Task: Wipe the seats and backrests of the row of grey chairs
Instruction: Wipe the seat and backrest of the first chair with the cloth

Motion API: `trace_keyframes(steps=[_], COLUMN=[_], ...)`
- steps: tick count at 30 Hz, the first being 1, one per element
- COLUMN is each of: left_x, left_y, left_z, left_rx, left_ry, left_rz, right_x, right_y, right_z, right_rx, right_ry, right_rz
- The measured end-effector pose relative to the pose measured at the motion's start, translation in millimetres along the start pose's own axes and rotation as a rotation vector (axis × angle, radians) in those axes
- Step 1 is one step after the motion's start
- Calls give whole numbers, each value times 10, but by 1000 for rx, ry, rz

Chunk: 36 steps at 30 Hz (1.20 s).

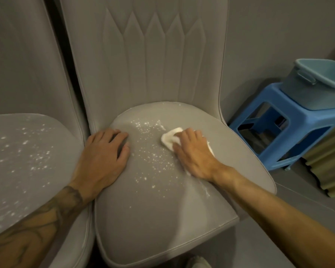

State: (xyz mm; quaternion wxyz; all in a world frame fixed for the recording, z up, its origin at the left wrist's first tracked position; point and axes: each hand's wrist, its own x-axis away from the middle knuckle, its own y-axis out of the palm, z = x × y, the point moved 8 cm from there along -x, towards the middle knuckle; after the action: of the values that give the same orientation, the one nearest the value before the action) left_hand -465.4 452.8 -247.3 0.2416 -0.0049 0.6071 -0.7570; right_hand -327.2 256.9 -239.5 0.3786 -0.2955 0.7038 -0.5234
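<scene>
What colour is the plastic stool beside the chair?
Bright blue; the square plastic stool shows clearly in the head view.

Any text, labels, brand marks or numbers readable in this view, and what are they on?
None readable.
Bucket: no label visible.
Stool: no lettering visible.
Chair seat and backrest: stitching only, no tags.
Cloth under the right hand: plain white.
Left forearm tattoo: no letters legible.

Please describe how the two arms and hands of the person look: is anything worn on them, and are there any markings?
Both arms are bare to the frame edge: no sleeves, gloves, watch or rings show. The left hand is unmarked, but its forearm carries dark tattoo linework from just above the wrist downward. The right hand and its forearm show no markings.
</scene>
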Motion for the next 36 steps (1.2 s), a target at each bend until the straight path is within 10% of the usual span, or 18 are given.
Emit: trace_keyframes(steps=[3, 9, 16, 22, 29, 36], left_x=[-1, 7, 13, 14, 7, 10], left_y=[-9, -17, -30, -34, -13, -8], left_z=[-4, 12, 2, 7, -13, -32], left_rx=[11, 16, 14, 9, 0, -4], left_ry=[-9, -22, -21, -19, -20, -17], left_rz=[2, -16, -2, 12, 24, 37], right_x=[114, -454, -176, -779, -549, -1117], right_y=[-16, 11, 38, 109, 175, 278], right_z=[-47, 500, 68, 555, -146, 116], right_rx=[-56, 111, -38, 98, -70, 27], right_ry=[-114, 257, -145, 254, -194, 137], right_rz=[-39, -24, -34, -19, -19, -54])
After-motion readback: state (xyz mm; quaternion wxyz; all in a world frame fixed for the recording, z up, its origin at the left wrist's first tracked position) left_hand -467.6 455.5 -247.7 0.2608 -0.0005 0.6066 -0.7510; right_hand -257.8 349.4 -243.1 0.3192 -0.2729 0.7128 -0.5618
